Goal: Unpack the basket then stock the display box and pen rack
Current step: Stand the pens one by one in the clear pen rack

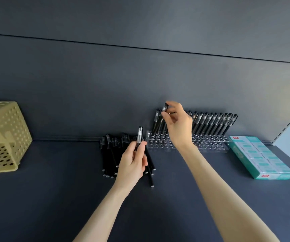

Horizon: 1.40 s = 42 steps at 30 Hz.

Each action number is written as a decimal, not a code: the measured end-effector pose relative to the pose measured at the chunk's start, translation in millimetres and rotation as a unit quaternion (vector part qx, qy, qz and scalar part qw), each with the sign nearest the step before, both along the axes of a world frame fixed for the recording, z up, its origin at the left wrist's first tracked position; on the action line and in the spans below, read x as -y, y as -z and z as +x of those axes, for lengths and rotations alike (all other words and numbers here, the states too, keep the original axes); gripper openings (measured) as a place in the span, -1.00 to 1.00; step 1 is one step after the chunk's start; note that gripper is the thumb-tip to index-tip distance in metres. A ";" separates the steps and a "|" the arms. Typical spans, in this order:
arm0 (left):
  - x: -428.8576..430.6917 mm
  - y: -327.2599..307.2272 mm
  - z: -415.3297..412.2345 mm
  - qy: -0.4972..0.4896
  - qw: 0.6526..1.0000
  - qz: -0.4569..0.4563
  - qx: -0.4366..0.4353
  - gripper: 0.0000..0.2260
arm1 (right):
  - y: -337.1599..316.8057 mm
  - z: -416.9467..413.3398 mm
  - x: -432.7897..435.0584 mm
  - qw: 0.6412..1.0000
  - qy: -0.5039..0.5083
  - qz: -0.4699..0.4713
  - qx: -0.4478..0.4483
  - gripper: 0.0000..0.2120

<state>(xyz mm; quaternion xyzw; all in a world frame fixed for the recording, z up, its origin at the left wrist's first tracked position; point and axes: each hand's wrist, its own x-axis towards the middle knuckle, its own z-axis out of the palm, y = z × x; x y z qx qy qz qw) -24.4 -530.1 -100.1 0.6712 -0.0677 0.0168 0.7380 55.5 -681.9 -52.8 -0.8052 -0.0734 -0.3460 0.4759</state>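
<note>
Your left hand (132, 163) hovers over the dark shelf (53, 189), its fingers (141, 145) curled round the lower barrel of a black capped pen (139, 135) that stands nearly upright, cap up. Just behind and beneath that hand lies a loose heap of black pens (111, 154) flat on the shelf.

Your right hand (179, 124) reaches to the left part of the clear plastic pen rack (210, 145), which sits against the dark back wall (105, 75). There, thumb and fingers (174, 103) pinch the upper end of a second black pen (165, 108). It leans with the pens just beside it, and you cannot tell whether its tip sits in a hole. A leaning row of black pens (214, 123) fills the rack's rear holes to the right of that hand.

The teal cardboard display box (261, 158), packed with small pale packets, lies just right of the rack. The yellow perforated plastic basket (9, 137) lies tipped on its side at the far left, well apart from the pens.
</note>
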 end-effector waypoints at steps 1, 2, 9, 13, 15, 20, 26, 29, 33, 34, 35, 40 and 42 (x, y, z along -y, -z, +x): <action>-0.5 1.3 0.3 -0.007 1.000 0.011 0.004 -0.84 | 1.7 0.7 -1.1 1.000 0.003 -0.013 0.000 -0.75; -0.6 2.3 1.2 -0.016 1.000 0.019 0.007 -0.83 | 3.6 1.1 -2.3 1.000 0.004 -0.029 0.001 -0.75; -0.4 8.1 0.2 -0.006 1.000 0.002 -0.001 -0.84 | 17.1 -1.1 -5.9 0.995 0.006 -0.102 -0.017 -0.75; -1.2 9.4 0.4 -0.003 1.000 0.015 0.005 -0.85 | 14.6 -7.6 -5.4 0.995 0.020 -0.099 -0.013 -0.75; 0.4 9.2 1.9 0.009 1.000 0.021 0.007 -0.84 | 12.1 -16.9 -2.7 0.999 0.014 -0.051 -0.011 -0.79; 12.2 7.3 5.1 0.038 0.997 0.068 0.029 -0.84 | 5.3 -44.6 7.6 0.968 -0.183 0.101 -0.138 -0.87; 21.0 3.6 7.7 0.053 0.994 0.082 0.047 -0.85 | -0.4 -51.3 18.3 0.968 -0.185 0.117 -0.123 -0.81; 24.4 1.1 10.1 0.045 0.995 0.072 0.043 -0.87 | -0.5 -49.8 17.3 0.968 -0.185 0.109 -0.132 -0.76; 24.5 0.1 12.8 0.037 0.999 0.027 0.022 -0.80 | -1.0 -47.3 15.9 0.967 -0.183 0.134 -0.114 -0.74; 23.7 0.2 13.9 0.037 0.999 0.025 0.023 -0.80 | -1.1 -47.2 16.1 0.965 -0.188 0.137 -0.117 -0.72; 23.0 0.2 15.1 0.036 0.999 0.027 0.026 -0.80 | -1.1 -47.0 15.9 0.963 -0.194 0.137 -0.123 -0.70; 22.7 0.5 22.5 0.003 0.998 0.048 0.047 -0.81 | -0.2 -40.0 17.4 0.969 -0.173 0.109 -0.139 -0.64; 24.8 0.3 25.3 -0.005 0.997 0.056 0.050 -0.84 | -1.3 -36.8 18.0 0.972 -0.153 0.116 -0.137 -0.64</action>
